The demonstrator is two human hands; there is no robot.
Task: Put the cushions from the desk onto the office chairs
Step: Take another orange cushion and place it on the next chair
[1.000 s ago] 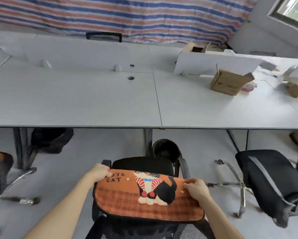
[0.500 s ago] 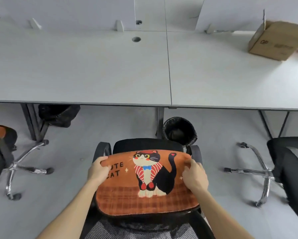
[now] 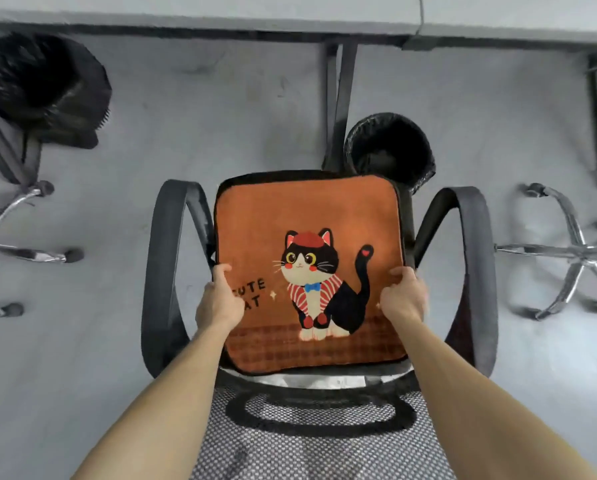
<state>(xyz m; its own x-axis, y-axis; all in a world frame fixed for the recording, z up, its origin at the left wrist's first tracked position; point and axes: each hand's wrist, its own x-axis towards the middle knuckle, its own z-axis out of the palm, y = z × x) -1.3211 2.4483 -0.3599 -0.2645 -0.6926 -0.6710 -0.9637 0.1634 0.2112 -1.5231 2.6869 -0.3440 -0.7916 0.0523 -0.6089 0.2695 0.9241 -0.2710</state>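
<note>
The left hand (image 3: 219, 299) and right hand (image 3: 402, 297) pinch the side edges of the square orange cat-print cushion (image 3: 307, 265), squaring it flat on the seat of the black mesh-backed office chair (image 3: 165, 271). Earlier it hung tilted. At one o'clock stands a black round bin (image 3: 390, 150).

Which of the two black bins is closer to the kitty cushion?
The black bin just beyond the cushion, beside the desk leg. The other bin stands far off at the upper left.
</note>
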